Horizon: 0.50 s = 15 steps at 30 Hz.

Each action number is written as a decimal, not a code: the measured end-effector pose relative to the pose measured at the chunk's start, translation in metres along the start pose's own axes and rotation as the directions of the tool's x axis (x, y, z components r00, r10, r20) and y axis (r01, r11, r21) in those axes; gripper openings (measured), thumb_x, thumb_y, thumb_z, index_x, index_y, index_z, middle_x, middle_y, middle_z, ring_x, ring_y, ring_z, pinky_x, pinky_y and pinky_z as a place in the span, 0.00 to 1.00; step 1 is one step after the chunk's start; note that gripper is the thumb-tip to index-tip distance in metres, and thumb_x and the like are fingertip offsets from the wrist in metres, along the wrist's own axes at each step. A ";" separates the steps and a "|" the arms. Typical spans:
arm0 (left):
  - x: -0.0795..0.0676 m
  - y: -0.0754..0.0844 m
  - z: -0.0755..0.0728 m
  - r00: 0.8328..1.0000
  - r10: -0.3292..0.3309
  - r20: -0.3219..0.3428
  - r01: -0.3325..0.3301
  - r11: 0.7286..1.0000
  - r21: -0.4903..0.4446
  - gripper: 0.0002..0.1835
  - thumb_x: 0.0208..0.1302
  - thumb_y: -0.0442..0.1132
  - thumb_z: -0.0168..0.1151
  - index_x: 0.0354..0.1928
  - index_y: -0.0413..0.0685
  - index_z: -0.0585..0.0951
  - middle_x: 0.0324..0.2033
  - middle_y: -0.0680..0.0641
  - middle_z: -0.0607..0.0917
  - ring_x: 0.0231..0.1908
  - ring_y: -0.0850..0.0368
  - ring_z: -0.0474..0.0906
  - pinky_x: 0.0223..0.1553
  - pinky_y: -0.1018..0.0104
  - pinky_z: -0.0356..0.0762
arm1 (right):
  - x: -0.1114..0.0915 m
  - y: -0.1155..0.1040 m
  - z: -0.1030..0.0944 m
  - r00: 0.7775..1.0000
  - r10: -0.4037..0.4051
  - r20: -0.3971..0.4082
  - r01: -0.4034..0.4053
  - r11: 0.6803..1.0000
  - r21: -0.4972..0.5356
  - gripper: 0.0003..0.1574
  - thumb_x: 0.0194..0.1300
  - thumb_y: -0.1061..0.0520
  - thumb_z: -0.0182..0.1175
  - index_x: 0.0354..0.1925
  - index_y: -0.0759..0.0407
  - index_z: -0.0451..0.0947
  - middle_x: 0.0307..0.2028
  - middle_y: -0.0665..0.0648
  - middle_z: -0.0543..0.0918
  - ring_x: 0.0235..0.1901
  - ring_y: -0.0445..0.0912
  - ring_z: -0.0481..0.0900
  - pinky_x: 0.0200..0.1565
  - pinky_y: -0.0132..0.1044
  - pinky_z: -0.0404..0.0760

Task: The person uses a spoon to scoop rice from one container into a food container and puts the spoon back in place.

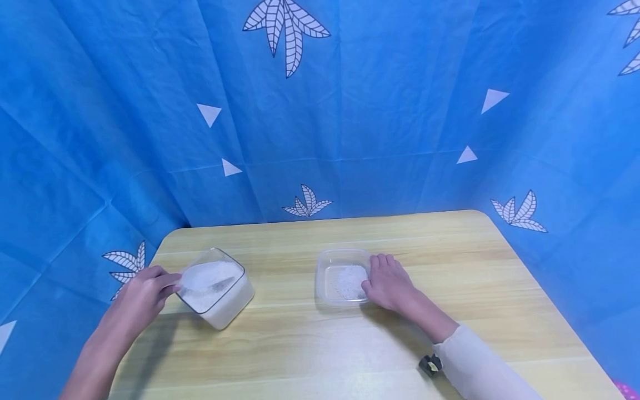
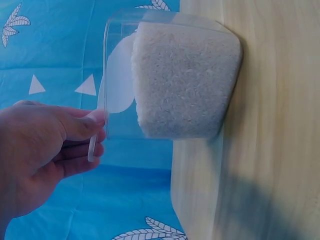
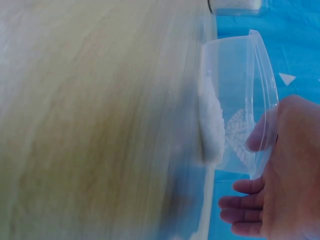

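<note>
So far, tub (image 1: 327, 283) toward table's (image 1: 300, 350) far edge has some rice (image 1: 352, 282), right hand (image 1: 390, 283) gripping its rim; left hand (image 1: 142, 297) pinches scoop (image 1: 202, 276) in jar (image 1: 231, 306), plenty remaining there.

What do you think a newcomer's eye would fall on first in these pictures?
Probably the bright blue cloth backdrop with white leaf prints, behind the pale wooden table. Then, on the table's left, the clear square plastic container of white rice-like grains, where the left hand holds a translucent white plastic scoop. Near the middle, the right hand grips a shallower clear plastic tub with fewer grains inside.
</note>
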<state>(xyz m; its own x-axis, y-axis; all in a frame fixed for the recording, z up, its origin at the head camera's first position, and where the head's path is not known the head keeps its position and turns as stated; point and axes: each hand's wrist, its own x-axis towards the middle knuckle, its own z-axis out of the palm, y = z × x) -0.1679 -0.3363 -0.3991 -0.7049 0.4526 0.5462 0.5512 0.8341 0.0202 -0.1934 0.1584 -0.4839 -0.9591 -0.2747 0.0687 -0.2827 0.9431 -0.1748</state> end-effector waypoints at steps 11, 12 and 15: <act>-0.002 -0.001 -0.005 0.999 -0.050 0.003 0.050 0.999 -0.015 0.13 0.37 0.30 0.70 0.31 0.40 0.84 0.23 0.48 0.78 0.22 0.53 0.74 0.20 0.57 0.73 | 0.001 -0.001 -0.001 1.000 0.001 0.004 -0.001 1.000 -0.004 0.27 0.56 0.47 0.47 0.47 0.66 0.63 0.40 0.60 0.67 0.42 0.53 0.63 0.48 0.45 0.64; -0.002 -0.001 -0.005 0.998 -0.054 0.008 0.054 0.998 -0.014 0.13 0.37 0.30 0.70 0.31 0.40 0.84 0.23 0.48 0.78 0.22 0.53 0.75 0.21 0.57 0.73 | 0.001 -0.001 -0.002 1.000 0.000 0.005 0.000 1.000 -0.004 0.27 0.56 0.47 0.47 0.46 0.66 0.63 0.40 0.60 0.67 0.41 0.53 0.62 0.47 0.44 0.64; -0.002 -0.001 -0.006 0.998 -0.058 0.013 0.058 0.998 -0.016 0.13 0.38 0.30 0.70 0.32 0.40 0.84 0.24 0.48 0.79 0.23 0.53 0.75 0.22 0.56 0.74 | 0.002 -0.001 -0.003 1.000 -0.001 0.009 0.001 1.000 -0.002 0.25 0.56 0.48 0.47 0.45 0.66 0.63 0.39 0.59 0.66 0.41 0.53 0.62 0.47 0.44 0.64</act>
<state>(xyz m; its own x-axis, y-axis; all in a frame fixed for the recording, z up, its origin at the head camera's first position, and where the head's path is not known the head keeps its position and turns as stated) -0.1647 -0.3401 -0.3953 -0.7414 0.4078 0.5329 0.5166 0.8537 0.0654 -0.1946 0.1572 -0.4805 -0.9590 -0.2770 0.0602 -0.2834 0.9433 -0.1728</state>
